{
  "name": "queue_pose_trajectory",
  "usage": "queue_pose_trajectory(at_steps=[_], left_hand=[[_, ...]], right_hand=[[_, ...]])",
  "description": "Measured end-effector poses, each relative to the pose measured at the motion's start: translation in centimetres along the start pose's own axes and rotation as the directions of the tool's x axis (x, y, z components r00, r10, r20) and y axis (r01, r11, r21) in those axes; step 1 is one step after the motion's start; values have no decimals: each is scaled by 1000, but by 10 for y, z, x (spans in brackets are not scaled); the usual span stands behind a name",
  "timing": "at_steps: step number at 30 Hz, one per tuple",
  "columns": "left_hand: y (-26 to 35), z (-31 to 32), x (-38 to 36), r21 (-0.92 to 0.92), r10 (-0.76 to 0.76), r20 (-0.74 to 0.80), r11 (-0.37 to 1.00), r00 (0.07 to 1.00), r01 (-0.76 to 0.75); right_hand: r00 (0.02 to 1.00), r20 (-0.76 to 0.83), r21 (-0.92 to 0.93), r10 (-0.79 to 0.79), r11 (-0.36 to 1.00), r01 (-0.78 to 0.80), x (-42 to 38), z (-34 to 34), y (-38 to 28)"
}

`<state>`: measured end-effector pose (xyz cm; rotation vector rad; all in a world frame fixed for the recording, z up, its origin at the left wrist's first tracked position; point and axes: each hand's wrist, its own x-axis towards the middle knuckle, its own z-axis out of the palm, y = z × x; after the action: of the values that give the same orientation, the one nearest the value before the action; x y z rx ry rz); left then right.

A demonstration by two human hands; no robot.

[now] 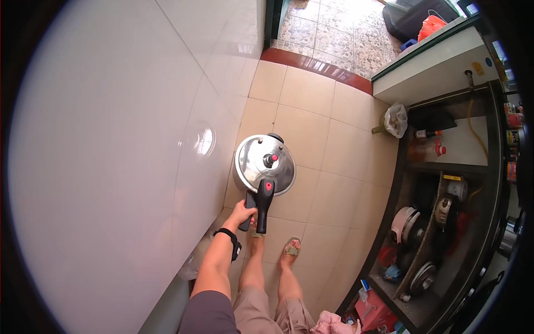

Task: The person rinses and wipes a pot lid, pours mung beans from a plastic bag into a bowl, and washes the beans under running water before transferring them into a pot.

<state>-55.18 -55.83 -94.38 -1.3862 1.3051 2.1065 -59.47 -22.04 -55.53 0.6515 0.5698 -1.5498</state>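
Note:
A silver pressure cooker (264, 164) with its lid on is held out over the tiled floor, close to the white wall. My left hand (243, 212) is wrapped round its lower black handle. The lid's black handle (265, 206), with a red mark, sticks out beside that one and is turned slightly away from it. A black knob with a red tip stands at the middle of the lid. A black band with a watch is on my left wrist. My right hand is out of view.
On the right, an open dark cabinet (403, 195) holds bottles (428, 149), pots and lids. A lined bin (395, 121) stands by its far corner. Ahead, a red doorsill (317, 68) crosses the floor. Plastic bags lie at the lower left by the wall.

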Motion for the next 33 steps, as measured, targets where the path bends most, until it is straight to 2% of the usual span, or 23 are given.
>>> queue_pose_trajectory(at_steps=[2, 3, 5, 6, 8, 9, 11, 13, 15, 16, 17, 19, 23, 25, 26, 27, 28, 29, 30, 31, 32, 33], left_hand=[[-35, -12, 6, 53, -29, -37, 998, 999, 31], [-62, -17, 14, 84, 21, -107, 996, 994, -12], [-90, -28, 23, 200, 25, -142, 980, 990, 4], [-110, -34, 34, 199, 21, -137, 980, 990, 7], [-153, -42, 50, 370, 197, -235, 924, 952, -100], [-156, -40, 48, 370, 185, -235, 925, 954, -88], [-146, -34, 42, 444, 114, -349, 894, 930, 57], [-151, -31, 42, 501, 137, -364, 863, 921, 70], [-151, -30, 44, 577, 128, -497, 787, 858, 217], [-133, -26, 33, 561, 103, -482, 799, 870, 216], [-142, -28, 37, 564, 104, -478, 798, 872, 214], [-152, -31, 40, 718, 267, -509, 657, 818, 231], [-121, 0, -6, 838, 369, -455, 484, 810, 251], [-107, 23, -41, 864, 368, -247, 503, 897, 32], [-99, 36, -60, 869, 353, -24, 470, 935, -155], [-68, 67, -98, 822, 321, 211, 453, 923, -346], [-60, 87, -126, 776, 184, 410, 445, 893, -448], [-45, 112, -158, 721, 151, 625, 264, 766, -640], [-9, 154, -201, 716, -68, 685, -121, 725, -687], [24, 186, -244, 551, -66, 825, -128, 562, -824], [39, 217, -275, 407, 12, 913, -17, 407, -913], [47, 244, -309, 232, 81, 968, 96, 240, -968]], right_hand=[[999, -37, 13, -2, 1000, 2, 2, -9, -1], [998, -56, 16, -6, 1000, 7, 5, -15, -2], [994, -110, 38, -16, 999, 20, 5, -30, -1], [990, -142, 50, -24, 998, 31, 3, -38, 0], [975, -218, 74, -41, 996, 59, 0, -55, 4], [965, -257, 87, -46, 994, 71, -2, -63, 6], [936, -346, 109, -65, 988, 109, -6, -80, 10], [892, -444, 133, -82, 979, 156, -9, -91, 14], [922, -381, 125, -77, 983, 134, -10, -96, 11], [933, -351, 127, -76, 984, 128, -8, -95, 9], [943, -324, 132, -80, 983, 129, -9, -96, 7], [957, -275, 140, -94, 981, 136, -16, -95, 7], [979, -122, 197, -163, 963, 185, -33, -85, 5], [974, -5, 284, -228, 933, 220, -48, -81, 4], [963, 66, 356, -261, 908, 222, -57, -80, 2], [946, 137, 417, -293, 883, 213, -66, -77, 0], [927, 145, 197, -347, 928, 317, -80, -47, -11], [900, 154, -32, -409, 908, 418, -94, -21, -17], [863, 164, -256, -477, 825, 504, -112, -4, -17], [820, 186, -247, -542, 782, 573, -122, -16, -9], [794, 284, -43, -537, 820, 570, -123, -45, 2], [759, 243, 10, -604, 784, 621, -146, -34, 8]])
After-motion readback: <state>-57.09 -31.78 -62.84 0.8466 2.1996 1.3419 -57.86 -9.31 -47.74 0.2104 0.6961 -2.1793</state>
